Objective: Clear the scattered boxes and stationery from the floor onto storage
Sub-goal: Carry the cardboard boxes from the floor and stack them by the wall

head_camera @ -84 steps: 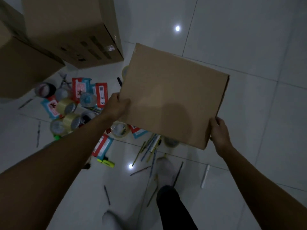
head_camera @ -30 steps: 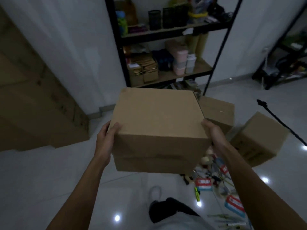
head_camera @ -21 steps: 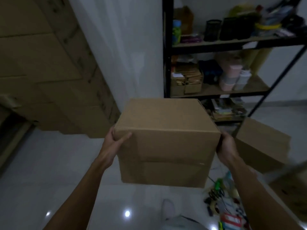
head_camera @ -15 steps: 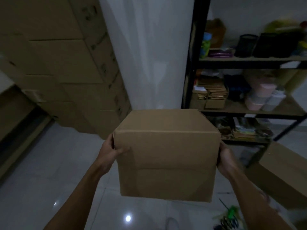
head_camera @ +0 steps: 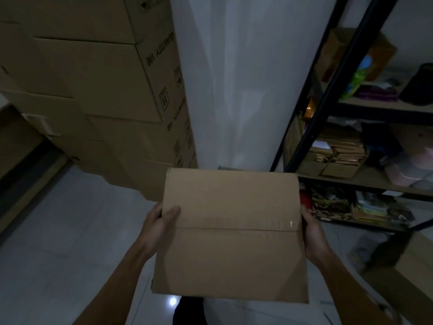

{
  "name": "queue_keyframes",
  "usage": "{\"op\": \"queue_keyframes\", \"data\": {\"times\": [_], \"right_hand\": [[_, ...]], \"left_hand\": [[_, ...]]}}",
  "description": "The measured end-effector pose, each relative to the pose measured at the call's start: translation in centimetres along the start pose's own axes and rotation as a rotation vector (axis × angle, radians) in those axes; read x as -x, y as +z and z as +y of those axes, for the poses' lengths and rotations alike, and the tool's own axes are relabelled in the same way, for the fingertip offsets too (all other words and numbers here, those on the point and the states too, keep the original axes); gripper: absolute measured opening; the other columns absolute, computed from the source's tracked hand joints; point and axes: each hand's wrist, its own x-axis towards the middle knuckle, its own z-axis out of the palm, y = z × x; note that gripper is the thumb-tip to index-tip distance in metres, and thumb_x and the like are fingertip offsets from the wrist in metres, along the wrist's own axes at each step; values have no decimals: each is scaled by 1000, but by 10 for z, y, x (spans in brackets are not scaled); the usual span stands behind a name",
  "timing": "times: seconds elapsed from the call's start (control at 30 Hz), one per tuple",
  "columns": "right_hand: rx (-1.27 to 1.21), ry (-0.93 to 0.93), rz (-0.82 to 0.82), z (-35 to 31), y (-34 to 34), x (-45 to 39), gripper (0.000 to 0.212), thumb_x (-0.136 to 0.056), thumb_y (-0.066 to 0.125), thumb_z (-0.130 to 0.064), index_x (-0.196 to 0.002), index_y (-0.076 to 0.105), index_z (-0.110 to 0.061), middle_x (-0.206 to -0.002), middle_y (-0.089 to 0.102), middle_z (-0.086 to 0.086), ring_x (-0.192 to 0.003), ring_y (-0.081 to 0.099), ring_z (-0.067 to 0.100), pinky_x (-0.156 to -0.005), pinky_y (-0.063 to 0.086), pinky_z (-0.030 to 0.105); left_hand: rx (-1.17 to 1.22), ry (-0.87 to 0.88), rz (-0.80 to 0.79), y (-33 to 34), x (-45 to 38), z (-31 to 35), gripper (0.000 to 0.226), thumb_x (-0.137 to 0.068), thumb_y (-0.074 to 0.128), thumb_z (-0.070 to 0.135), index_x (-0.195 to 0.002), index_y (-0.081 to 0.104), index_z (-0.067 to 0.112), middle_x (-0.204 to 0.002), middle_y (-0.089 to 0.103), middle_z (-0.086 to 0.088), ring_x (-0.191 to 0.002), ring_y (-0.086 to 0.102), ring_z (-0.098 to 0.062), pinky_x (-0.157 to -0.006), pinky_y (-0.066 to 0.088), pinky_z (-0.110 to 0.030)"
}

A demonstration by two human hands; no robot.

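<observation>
A plain taped cardboard box (head_camera: 230,240) is held in the air in front of me, its sealed face tilted towards the camera. My left hand (head_camera: 158,227) grips its left edge, thumb curled over the front face. My right hand (head_camera: 312,235) grips the right edge, fingers hidden behind the box. A tall stack of cardboard boxes (head_camera: 121,95) stands at the left against the wall. A black metal shelf (head_camera: 358,181) with wooden boards fills the right side.
The shelf holds stacked paper packets (head_camera: 339,153), pink containers (head_camera: 412,170) and a dark cup (head_camera: 419,85). Another cardboard box (head_camera: 407,273) sits on the floor at the lower right. A white wall (head_camera: 236,78) lies ahead; glossy white tiles (head_camera: 70,231) cover the floor.
I lifted the box from the scattered stationery and turned left toward the box stack and wall. The box has tipped so its taped face shows. Both hands keep their grip.
</observation>
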Motion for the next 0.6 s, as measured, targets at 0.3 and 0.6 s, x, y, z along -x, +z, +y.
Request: {"op": "queue_keyframes", "data": {"times": [0.3, 0.6], "right_hand": [[179, 63, 127, 16, 62, -122, 54, -98, 50, -47, -149, 39, -32, -137, 56, -3, -119, 56, 21, -101, 44, 49], [196, 61, 162, 64, 66, -287, 48, -92, 66, -37, -137, 51, -44, -133, 62, -11, -122, 60, 20, -103, 48, 52]], "left_hand": [[-91, -211, -273, -14, -195, -11, 69, -81, 78, 30, -141, 44, 24, -127, 65, 4, -120, 60, -19, -105, 48, -45], [-189, -220, -289, 9, -354, -79, 62, -85, 77, 10, -135, 48, 32, -124, 63, 13, -113, 60, -5, -81, 51, -18]]}}
